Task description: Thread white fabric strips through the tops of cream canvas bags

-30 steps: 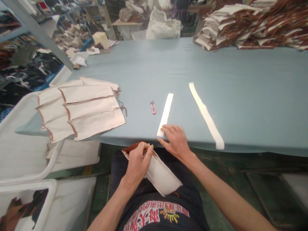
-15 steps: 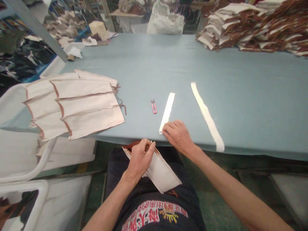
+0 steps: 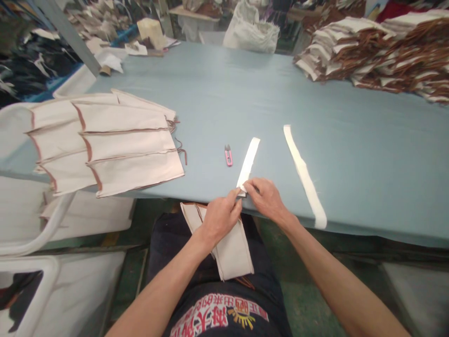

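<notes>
My left hand point(image 3: 222, 215) is closed over a cream cloth pouch point(image 3: 235, 255) with brown edging, which hangs across my lap below the table edge. Its thumb and forefinger reach up to the lower end of a short white strip point(image 3: 249, 161). Pinched at that same end is my right hand point(image 3: 265, 196), its fingertips almost touching the left ones. The fingers hide exactly how the strip's end is held. Up and left of the strip, pink thread snips point(image 3: 228, 155) lie on the table. A longer white strip point(image 3: 304, 175) lies to the right of my right hand.
Several cream pouches with brown trim point(image 3: 135, 140) overlap on the left of the blue-green table point(image 3: 210, 93). A tall pile of cream and brown pieces point(image 3: 379, 54) stands at the back right. A white sack point(image 3: 250, 30) is behind the table; a white frame point(image 3: 58, 229) stands at left.
My left hand has moved up and right to the short strip's lower end, bringing the pouch along, which now hangs straighter. My right hand has stayed at the strip. The view has shifted slightly.
</notes>
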Available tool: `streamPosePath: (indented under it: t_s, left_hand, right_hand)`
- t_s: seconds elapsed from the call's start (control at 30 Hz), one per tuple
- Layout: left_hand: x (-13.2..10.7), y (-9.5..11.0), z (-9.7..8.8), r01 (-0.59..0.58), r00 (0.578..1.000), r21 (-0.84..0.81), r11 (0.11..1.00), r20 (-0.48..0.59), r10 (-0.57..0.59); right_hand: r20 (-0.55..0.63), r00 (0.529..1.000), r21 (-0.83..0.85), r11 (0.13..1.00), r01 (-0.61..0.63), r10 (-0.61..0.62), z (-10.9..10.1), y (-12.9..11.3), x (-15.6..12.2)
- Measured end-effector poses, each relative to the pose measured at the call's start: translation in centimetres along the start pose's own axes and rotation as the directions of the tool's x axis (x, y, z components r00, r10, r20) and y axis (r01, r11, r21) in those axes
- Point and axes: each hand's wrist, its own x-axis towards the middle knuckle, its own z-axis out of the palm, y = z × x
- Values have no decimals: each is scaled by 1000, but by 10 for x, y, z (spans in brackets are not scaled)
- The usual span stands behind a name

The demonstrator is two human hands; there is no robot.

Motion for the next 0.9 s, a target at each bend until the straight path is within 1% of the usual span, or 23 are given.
streamPosePath:
  t_s: [0.1,0.2,0.37,0.47,0.57,0.67,0.77,0.9]
  left_hand:
    - [6,4,0,18,999,112,993,34,-22]
    - [8,6,0,38,998,180,983,36,-46]
    - [11,6,-3,54,998,202,978,25,-60]
    - [14,7,-5,52,998,185,981,20,-57]
    - [16,8,-7,51,998,168,984,19,-55]
    - [16,8,-6,53,998,146,988,14,-56]
    - [15,7,-4,55,998,122,991,3,-56]
    - [11,7,-2,74,997,111,991,-12,-74]
  right_hand:
    - [-2,1000,14,1000,1,-1,0,2,3]
    - [1,999,37,999,36,-36,-3,3,3]
    - [17,987,99,983,156,-159,-12,1,-8]
    - [12,982,98,978,186,-188,-13,-1,-13]
    - [-15,988,83,985,153,-152,-6,1,-10]
    - [-54,996,72,994,77,-73,2,7,-3]
    - [-66,998,69,997,20,-16,5,12,3]
    - [-20,999,84,996,36,-34,0,15,5]
